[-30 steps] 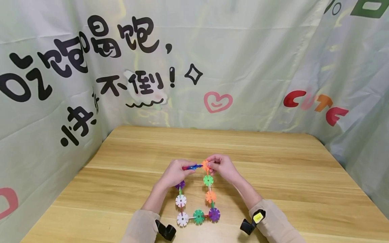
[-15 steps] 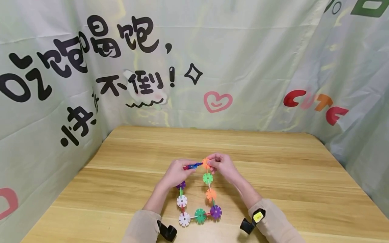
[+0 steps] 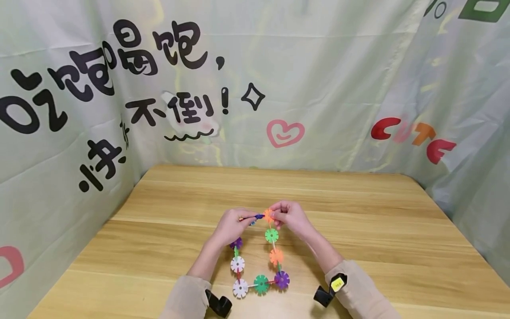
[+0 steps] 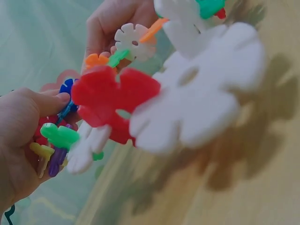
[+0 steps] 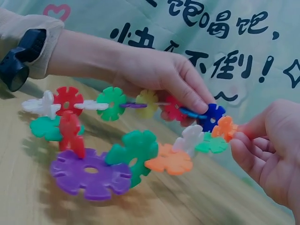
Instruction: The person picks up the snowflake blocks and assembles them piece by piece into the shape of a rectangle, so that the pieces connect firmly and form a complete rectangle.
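Observation:
A chain of slotted plastic snowflake discs in many colours forms a loop between the hands. My left hand (image 3: pixel 233 226) pinches the chain near a dark blue disc (image 5: pixel 213 117), thumb on the light blue disc beside it. An orange disc (image 5: pixel 226 127) is pinched between thumb and fingers of my right hand (image 3: pixel 292 218). The blue and orange discs meet edge to edge; whether their slots are locked cannot be told. Nearer me hang a purple disc (image 5: pixel 70 177), a green disc (image 3: pixel 261 284) and a white disc (image 4: pixel 225 61). Fingers hide part of the left side.
The wooden table (image 3: pixel 358 212) lies beneath the chain. Printed fabric curtain (image 3: pixel 318 79) rises behind it and at both sides. A black wrist camera (image 3: pixel 218 305) sits on the left sleeve, another camera (image 3: pixel 324 296) on the right.
The left fingers have shifted and turned the blue end, so the red disc there no longer shows in the head view. The loop has swayed slightly; the right hand keeps its pinch.

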`<state>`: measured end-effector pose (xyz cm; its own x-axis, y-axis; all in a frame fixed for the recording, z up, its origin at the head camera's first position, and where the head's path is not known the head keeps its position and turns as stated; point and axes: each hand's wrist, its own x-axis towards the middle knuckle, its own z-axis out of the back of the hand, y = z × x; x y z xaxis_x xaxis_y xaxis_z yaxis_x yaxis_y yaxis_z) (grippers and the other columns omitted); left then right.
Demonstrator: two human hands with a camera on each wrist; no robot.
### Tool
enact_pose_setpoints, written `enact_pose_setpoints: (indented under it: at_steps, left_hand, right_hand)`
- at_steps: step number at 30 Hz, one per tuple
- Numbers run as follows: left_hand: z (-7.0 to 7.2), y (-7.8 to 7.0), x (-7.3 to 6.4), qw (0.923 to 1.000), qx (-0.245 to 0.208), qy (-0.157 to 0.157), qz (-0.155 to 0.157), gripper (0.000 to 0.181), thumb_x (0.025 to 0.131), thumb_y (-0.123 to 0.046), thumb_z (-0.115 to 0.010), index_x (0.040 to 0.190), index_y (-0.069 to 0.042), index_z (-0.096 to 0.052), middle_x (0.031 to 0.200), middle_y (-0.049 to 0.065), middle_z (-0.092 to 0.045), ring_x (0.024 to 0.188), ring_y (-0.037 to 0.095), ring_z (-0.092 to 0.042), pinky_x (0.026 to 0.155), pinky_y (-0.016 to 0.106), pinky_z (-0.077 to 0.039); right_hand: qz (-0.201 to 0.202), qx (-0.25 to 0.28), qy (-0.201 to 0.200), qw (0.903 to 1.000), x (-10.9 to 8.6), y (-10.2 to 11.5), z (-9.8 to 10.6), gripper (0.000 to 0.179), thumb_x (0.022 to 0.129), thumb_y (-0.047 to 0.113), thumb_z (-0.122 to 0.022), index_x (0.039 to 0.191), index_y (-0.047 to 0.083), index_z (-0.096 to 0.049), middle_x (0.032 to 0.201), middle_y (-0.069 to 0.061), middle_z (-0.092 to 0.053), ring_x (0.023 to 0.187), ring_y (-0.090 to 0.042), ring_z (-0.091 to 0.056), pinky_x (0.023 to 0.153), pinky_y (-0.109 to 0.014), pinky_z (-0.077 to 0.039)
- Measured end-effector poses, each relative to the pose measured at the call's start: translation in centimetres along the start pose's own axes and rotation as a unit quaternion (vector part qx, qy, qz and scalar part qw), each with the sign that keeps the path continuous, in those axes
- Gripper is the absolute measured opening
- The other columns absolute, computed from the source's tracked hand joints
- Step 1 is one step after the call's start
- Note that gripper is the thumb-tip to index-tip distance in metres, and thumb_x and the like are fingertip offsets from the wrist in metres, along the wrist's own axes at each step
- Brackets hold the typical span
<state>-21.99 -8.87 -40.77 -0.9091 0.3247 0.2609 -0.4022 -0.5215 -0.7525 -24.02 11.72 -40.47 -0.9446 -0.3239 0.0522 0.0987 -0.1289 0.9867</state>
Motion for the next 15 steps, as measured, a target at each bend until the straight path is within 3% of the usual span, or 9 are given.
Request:
enact_pose_setpoints:
  at_steps: [9,15]
  left_hand:
    - [0.15,0.05,-0.03,0.9997,-0.018,0.013,-0.001,0.017,0.089,-0.010,-0.062,0.103,-0.009,-0.072,0.102,0.007,-0.068,0.092,0.019,-0.063,0.076,0.028,-0.052]
    - [0.23,0.03,-0.06,0.9995,-0.028,0.015,-0.001,0.018,0.089,-0.011,-0.061,0.103,-0.008,-0.072,0.103,0.007,-0.068,0.094,0.020,-0.063,0.078,0.030,-0.051]
  right_hand:
    - [-0.002,0.044,0.016,0.9989,0.08,-0.56,-0.24,0.017,0.086,-0.009,-0.054,0.100,-0.018,-0.054,0.066,-0.003,-0.058,0.054,-0.010,-0.053,0.051,-0.021,-0.049]
    - [-0.007,0.064,0.016,0.9978,0.10,-0.46,-0.49,0.017,0.086,-0.009,-0.053,0.101,-0.018,-0.053,0.066,-0.002,-0.058,0.053,-0.008,-0.053,0.050,-0.020,-0.049]
